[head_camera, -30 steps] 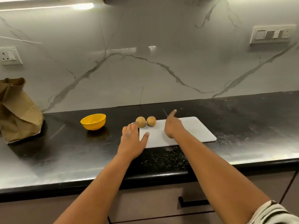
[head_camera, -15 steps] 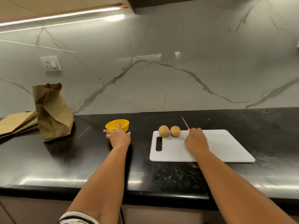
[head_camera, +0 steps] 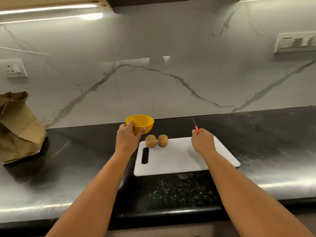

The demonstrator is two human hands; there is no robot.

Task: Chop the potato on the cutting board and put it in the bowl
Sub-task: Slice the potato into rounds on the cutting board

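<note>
While gripped, knife (head_camera: 196, 126) tip-away, upright-tilted.

A brown paper bag (head_camera: 18, 127) is standing at the far left of the shiny black table (head_camera: 273, 134), all crumpled. Behind it, a white wall (head_camera: 153, 40) with grey wavy lines is going up. A white plug socket (head_camera: 14, 68) is sitting on the wall at the left. A switch plate (head_camera: 295, 42) is sitting at the right. A long light (head_camera: 51, 10) is glowing up top.
</note>
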